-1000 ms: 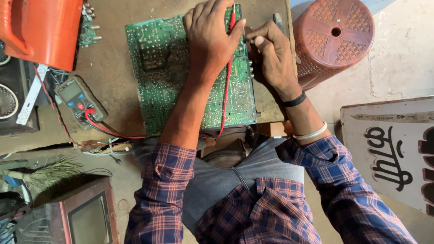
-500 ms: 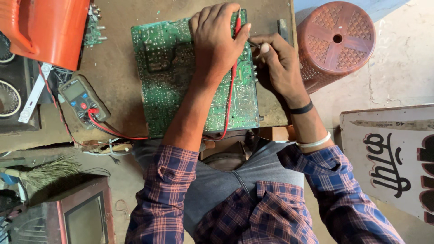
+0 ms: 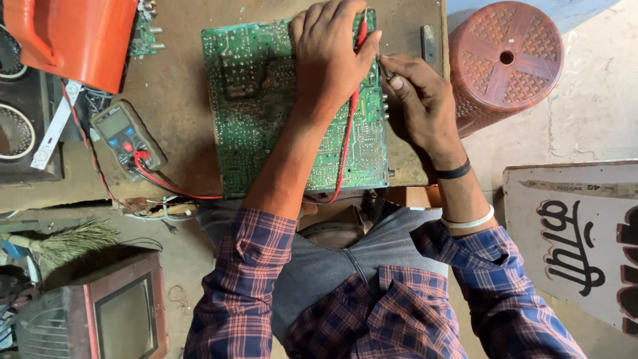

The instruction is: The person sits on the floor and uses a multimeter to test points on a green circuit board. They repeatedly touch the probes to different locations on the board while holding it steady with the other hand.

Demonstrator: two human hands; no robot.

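On the brown bench [image 3: 179,113] right ahead of us lies the green circuit board [image 3: 266,119], solder side up, long axis running away from our body, near edge just over our lap. Both hands sit at its far right corner, so the work spot is fwd and slightly right of centre; our left hand [image 3: 332,56] is right on top of it, the right hand [image 3: 422,100] comes in from the board's right edge.

Left hand: palm down, flat on the board, fingers together and curled a bit, pinching the red probe [image 3: 361,30] betw. thumb and forefinger, tip pointing away toward the far edge. Its red lead [image 3: 342,159] runs back along the board, under our forearm, then left to the multimeter [image 3: 126,136], which lies on the bench well left of the board.

Right hand: closed round a thin dark probe [image 3: 384,68], thumb and forefinger clamped near the tip, tip touching the board just beside our left thumb. Exact contact pt too small to tell.

Hands are nearly touching. Off to the right, apart from the bench, stands a reddish plastic stool [image 3: 505,60]; an orange plastic casing [image 3: 80,36] sits at far left.
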